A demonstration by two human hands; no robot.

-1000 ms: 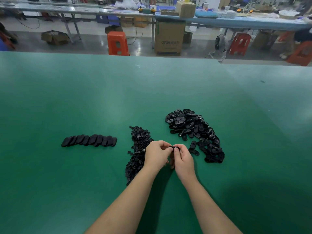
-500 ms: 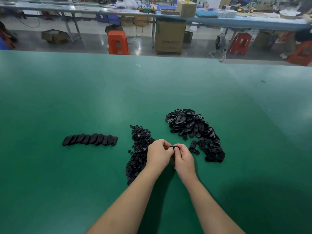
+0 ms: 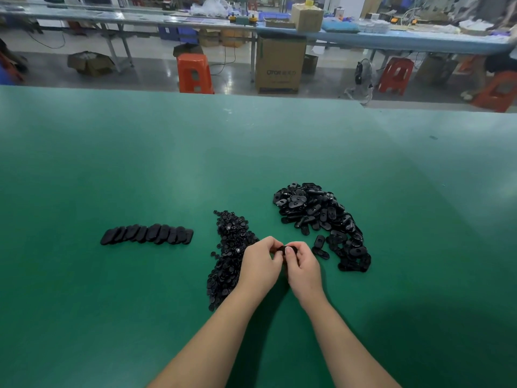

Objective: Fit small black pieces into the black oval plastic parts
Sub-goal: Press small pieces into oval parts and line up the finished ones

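While the piles haven't budged over the last second, both hands are still bunched together over the green table (image 3: 112, 169), so it looks like the same fitting is still in progress. Left hand (image 3: 258, 266) and right hand (image 3: 303, 266) both pinch one oval part (image 3: 288, 250), fingers curled, just right of the small pieces (image 3: 229, 256). Finished row (image 3: 147, 234) sits far left, loose ovals (image 3: 321, 217) to the right.
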